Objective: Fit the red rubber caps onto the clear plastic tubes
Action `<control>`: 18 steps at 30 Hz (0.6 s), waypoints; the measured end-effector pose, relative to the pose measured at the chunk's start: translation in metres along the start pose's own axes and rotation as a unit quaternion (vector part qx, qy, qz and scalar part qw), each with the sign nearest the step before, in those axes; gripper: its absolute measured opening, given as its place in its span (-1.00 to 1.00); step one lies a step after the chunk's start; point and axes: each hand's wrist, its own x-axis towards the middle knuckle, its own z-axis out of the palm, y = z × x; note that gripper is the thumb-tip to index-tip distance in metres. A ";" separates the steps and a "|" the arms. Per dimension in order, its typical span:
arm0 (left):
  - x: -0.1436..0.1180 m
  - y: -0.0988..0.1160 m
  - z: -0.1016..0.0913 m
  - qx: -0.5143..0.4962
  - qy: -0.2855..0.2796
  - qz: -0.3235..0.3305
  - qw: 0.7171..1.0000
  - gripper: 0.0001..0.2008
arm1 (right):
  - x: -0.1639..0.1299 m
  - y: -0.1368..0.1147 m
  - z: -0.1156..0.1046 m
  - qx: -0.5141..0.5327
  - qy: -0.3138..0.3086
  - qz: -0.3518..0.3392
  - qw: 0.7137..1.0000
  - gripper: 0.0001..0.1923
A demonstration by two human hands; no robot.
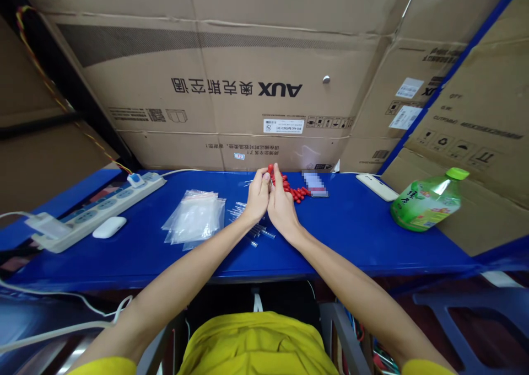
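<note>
My left hand [258,194] and my right hand [283,203] meet over the blue table, fingers closed together. Between their fingertips a small red rubber bulb [270,169] sticks up, with what looks like a thin clear tube under it, like a dropper. The fingers hide most of it, and which hand grips which part is hard to see. Behind my right hand lies a heap of red rubber bulbs [298,193]. Several thin clear tubes [263,231] are scattered beside and beneath my left forearm. Further left is a stack of clear zip bags [194,218].
A white power strip [95,214] with plugs and a white earbud case [109,227] lie at the left. A blurred phone-like object [316,184] rests behind the bulbs. At the right are a white phone-shaped item [377,187] and a green bottle [430,199]. Cardboard [231,49] walls the back.
</note>
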 end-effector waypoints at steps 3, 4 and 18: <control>0.001 0.000 0.002 -0.003 -0.012 0.020 1.000 -0.63 | 0.001 0.001 -0.002 -0.006 0.003 -0.002 1.000 -0.33; 0.002 -0.001 0.003 -0.006 -0.015 0.023 1.000 -0.61 | 0.002 0.002 -0.002 -0.008 0.007 -0.005 1.000 -0.32; 0.006 -0.008 0.012 -0.036 -0.019 -0.008 0.999 -0.62 | 0.013 0.009 -0.005 -0.216 -0.034 -0.010 0.976 -0.32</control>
